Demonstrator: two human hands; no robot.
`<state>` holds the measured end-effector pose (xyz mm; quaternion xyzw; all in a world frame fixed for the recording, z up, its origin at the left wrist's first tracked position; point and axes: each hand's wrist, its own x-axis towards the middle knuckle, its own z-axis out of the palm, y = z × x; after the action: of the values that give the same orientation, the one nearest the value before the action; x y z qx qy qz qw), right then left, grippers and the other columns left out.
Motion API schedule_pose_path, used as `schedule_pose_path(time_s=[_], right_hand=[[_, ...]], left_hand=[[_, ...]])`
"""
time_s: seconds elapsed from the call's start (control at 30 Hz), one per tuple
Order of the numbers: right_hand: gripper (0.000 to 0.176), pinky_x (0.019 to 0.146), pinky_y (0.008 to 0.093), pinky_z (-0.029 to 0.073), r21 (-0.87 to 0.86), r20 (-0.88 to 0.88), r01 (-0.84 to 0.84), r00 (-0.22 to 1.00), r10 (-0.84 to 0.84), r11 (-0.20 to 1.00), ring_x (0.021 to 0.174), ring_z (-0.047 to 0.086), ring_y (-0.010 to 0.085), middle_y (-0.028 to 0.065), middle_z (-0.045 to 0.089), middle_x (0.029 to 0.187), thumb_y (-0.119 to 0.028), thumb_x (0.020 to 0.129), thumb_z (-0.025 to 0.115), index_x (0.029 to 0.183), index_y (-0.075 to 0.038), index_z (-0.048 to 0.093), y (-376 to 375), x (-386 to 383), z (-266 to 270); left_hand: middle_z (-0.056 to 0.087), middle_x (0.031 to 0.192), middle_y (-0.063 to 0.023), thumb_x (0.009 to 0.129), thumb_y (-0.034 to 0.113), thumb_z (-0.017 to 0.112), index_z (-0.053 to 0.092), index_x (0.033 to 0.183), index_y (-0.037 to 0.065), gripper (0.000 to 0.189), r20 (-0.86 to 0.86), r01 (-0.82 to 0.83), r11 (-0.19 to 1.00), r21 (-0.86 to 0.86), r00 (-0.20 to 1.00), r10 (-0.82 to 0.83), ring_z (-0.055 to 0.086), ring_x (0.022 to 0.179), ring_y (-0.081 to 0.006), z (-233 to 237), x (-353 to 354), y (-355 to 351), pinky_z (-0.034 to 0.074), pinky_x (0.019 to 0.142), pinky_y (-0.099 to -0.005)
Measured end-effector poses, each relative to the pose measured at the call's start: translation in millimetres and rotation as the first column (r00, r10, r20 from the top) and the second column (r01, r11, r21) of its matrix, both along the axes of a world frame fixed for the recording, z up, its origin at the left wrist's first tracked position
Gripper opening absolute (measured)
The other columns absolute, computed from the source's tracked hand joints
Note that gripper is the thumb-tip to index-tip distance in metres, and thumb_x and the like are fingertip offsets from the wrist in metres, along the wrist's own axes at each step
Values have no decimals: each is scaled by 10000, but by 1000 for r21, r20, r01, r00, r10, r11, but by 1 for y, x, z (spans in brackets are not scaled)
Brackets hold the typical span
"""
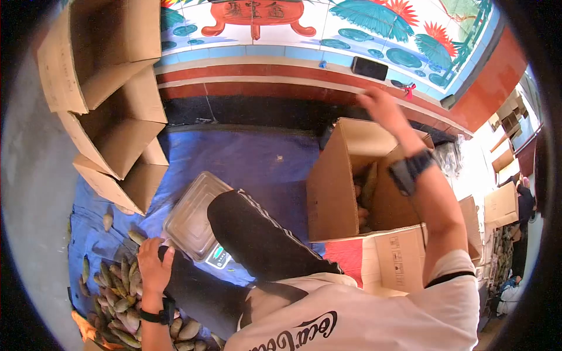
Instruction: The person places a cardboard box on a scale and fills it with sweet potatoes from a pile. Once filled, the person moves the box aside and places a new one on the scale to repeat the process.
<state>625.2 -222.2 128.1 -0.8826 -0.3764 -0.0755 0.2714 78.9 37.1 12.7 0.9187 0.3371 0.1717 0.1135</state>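
Observation:
My left hand is by my bent knee, thumb apart from the fingers and nothing seen in it. Beside it lies a heap of long brown and greenish tubers. My right hand is raised above the far side of an open cardboard box, fingers stretched out and slightly blurred, with no object visible in them. Several tubers lie inside that box. Between my legs and the stacked boxes stands a digital scale with a clear plastic tray on top.
Three open cardboard boxes are stacked on their sides at the left. A blue tarp covers the floor. A dark phone-like object rests on the ledge of the tiled wall. At the far right, a person is near more boxes.

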Motion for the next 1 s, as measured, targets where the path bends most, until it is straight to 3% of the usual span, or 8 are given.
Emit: schedule_pose_path(time_s=[0.17,0.33,0.43,0.63,0.73,0.83,0.9,1.0], right_hand=[[365,843,443,486,11,-196,-202,960,200,979,908,626,409,267,648,901,-310,856,539,910,23,678,175,-53,-43],[357,857,468,482,-262,-291,-189,951,110,946,964,615,410,270,640,988,-293,842,529,911,23,679,239,-55,-192],[364,897,443,476,-517,-442,-215,896,-43,829,1083,578,381,213,613,1153,-314,843,554,1059,-36,646,204,-58,-288],[343,887,523,454,-777,-234,-11,933,-273,629,1065,599,363,173,643,1122,-287,825,563,1028,-41,689,104,-92,-343],[310,898,515,432,-827,-152,-42,977,-152,560,1071,592,343,136,649,1130,-252,866,508,1022,-61,697,64,-87,-377],[305,906,491,413,-919,154,107,983,95,380,1083,580,302,101,661,1118,-218,902,449,1014,-104,709,37,-83,-423],[364,1092,495,145,-957,-6,-73,973,233,281,1238,433,299,148,615,1173,-266,902,409,1047,-95,696,20,-80,-425],[344,1019,514,262,-948,124,13,935,332,318,1215,459,322,85,645,1151,-196,914,408,1074,-99,697,25,-97,-392]], left_hand=[[573,1088,-200,829,338,635,581,1036,-5,404,-41,-25,999,-30,999,24,494,1073,-399,8,-5,-9,364,951,-479],[572,1089,-209,828,414,613,590,1038,9,457,-26,-78,997,-25,997,78,478,1102,-423,7,-22,-17,345,977,-498],[571,1080,-210,828,446,600,592,1024,0,488,-41,-114,992,-51,993,112,482,1099,-427,12,-35,-21,352,971,-496],[567,1073,-217,846,513,561,596,1004,-22,559,-97,-198,971,-134,978,186,487,1085,-426,19,-49,-24,373,933,-505],[566,1083,-219,854,535,540,597,1009,-21,580,-124,-207,965,-161,974,188,488,1091,-423,19,-48,-23,367,941,-504],[559,1094,-218,868,551,513,590,1013,-17,591,-160,-211,966,-152,969,187,484,1100,-417,21,-44,-23,361,956,-494],[550,1097,-214,880,540,507,584,1022,-9,572,-198,-200,972,-121,965,174,483,1099,-412,21,-41,-21,358,971,-479],[564,1106,-213,861,556,510,591,1006,-18,597,-200,-206,970,-132,964,178,474,1105,-418,22,-32,-21,352,947,-509]])
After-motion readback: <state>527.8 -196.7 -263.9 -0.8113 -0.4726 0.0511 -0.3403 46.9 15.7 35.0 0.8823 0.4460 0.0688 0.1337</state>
